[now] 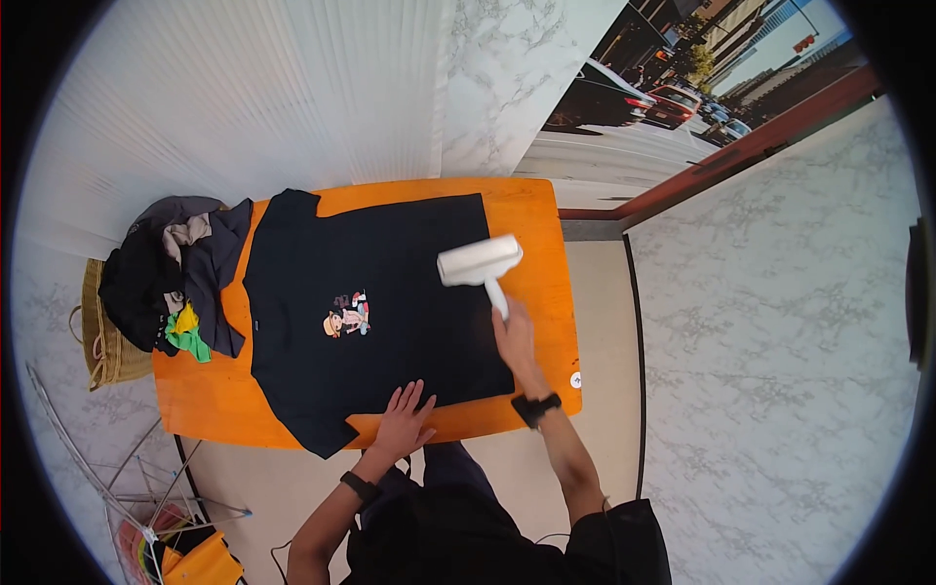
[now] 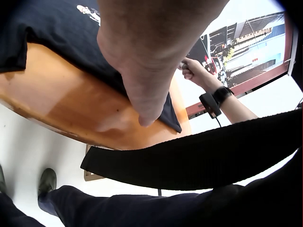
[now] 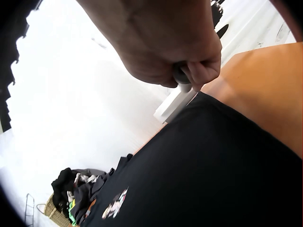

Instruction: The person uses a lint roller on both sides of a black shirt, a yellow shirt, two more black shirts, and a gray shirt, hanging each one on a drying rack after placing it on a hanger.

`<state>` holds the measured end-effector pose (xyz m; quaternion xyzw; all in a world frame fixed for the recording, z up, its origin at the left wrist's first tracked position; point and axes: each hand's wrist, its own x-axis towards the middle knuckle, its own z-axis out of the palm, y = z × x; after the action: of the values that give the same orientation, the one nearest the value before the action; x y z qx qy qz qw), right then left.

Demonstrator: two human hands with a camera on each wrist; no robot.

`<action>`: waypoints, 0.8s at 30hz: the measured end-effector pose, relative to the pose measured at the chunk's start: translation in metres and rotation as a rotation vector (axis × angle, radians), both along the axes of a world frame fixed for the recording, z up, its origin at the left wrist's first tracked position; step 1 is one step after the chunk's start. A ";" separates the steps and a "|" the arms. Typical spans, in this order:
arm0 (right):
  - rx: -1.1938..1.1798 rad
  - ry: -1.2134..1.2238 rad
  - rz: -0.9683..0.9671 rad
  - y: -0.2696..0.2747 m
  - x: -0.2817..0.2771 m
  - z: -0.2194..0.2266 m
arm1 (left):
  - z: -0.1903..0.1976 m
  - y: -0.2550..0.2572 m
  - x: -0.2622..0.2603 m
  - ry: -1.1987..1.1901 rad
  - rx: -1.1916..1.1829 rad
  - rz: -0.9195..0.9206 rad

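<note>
A black T-shirt (image 1: 409, 253) with a small cartoon print (image 1: 347, 316) lies spread flat on the orange table (image 1: 546, 292). My right hand (image 1: 517, 341) grips the handle of a white lint roller (image 1: 480, 260), whose head is over the shirt near its hem. The right wrist view shows the fingers of my right hand (image 3: 175, 52) curled round the handle, with the roller head (image 3: 175, 105) by the shirt's edge. My left hand (image 1: 402, 421) rests with extended fingers on the shirt's near side edge; in the left wrist view its fingers are mostly hidden behind the hand (image 2: 147, 71).
Heaped clothes (image 1: 210, 263) lie at the table's left end, beside a woven basket (image 1: 112, 341). A metal rack (image 1: 146, 531) with coloured items stands at the lower left. A round white item (image 1: 575, 380) is at the table's right edge. Walls stand behind and to the right.
</note>
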<state>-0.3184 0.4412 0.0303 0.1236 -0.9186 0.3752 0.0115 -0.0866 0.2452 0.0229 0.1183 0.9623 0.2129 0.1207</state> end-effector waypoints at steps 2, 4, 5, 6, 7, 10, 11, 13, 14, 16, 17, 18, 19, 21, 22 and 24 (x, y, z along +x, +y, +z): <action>0.033 -0.089 -0.001 0.026 0.055 0.001 | 0.001 -0.001 0.001 0.006 0.003 -0.010; 0.083 -0.223 -0.011 0.051 0.108 0.009 | 0.000 -0.001 0.000 0.021 0.006 -0.025; 0.080 -0.204 -0.042 0.061 0.133 0.010 | -0.001 -0.001 0.000 0.026 -0.006 -0.026; 0.076 -0.186 -0.071 0.069 0.157 0.011 | -0.002 0.000 0.001 0.030 -0.019 -0.025; 0.080 -0.183 -0.079 0.077 0.178 0.014 | -0.003 0.000 0.002 0.033 -0.015 -0.032; 0.116 -0.188 -0.122 0.098 0.229 0.024 | -0.009 -0.002 0.002 0.071 -0.057 -0.062; 0.140 -0.222 -0.144 0.103 0.243 0.026 | -0.011 -0.002 0.003 0.079 -0.053 -0.070; 0.168 -0.247 -0.175 0.113 0.269 0.027 | -0.013 -0.003 0.004 0.115 -0.054 -0.075; 0.160 -0.267 -0.189 0.117 0.279 0.030 | -0.011 -0.003 0.003 0.125 -0.051 -0.080; 0.152 -0.286 -0.200 0.123 0.288 0.029 | -0.008 -0.006 0.004 0.086 -0.027 -0.091; 0.093 -0.264 -0.241 0.123 0.286 0.032 | -0.004 -0.010 0.003 0.092 -0.030 -0.086; 0.033 -0.245 -0.277 0.123 0.283 0.034 | 0.000 -0.014 0.003 0.075 0.008 -0.025; 0.008 -0.149 -0.284 0.122 0.270 0.031 | 0.003 -0.020 0.004 0.054 0.046 0.040; 0.030 -0.083 -0.305 0.121 0.224 0.020 | 0.007 -0.043 0.009 0.075 0.039 0.178; 0.039 -0.108 -0.352 0.118 0.197 0.011 | 0.006 -0.059 0.013 0.102 0.033 0.299; 0.087 0.026 -0.368 0.116 0.142 -0.019 | -0.005 -0.098 0.024 0.100 -0.030 0.422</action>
<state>-0.1765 0.5573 0.0110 -0.0411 -0.9409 0.3249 0.0864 -0.0630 0.1472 0.0183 -0.0769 0.9736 0.2131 0.0271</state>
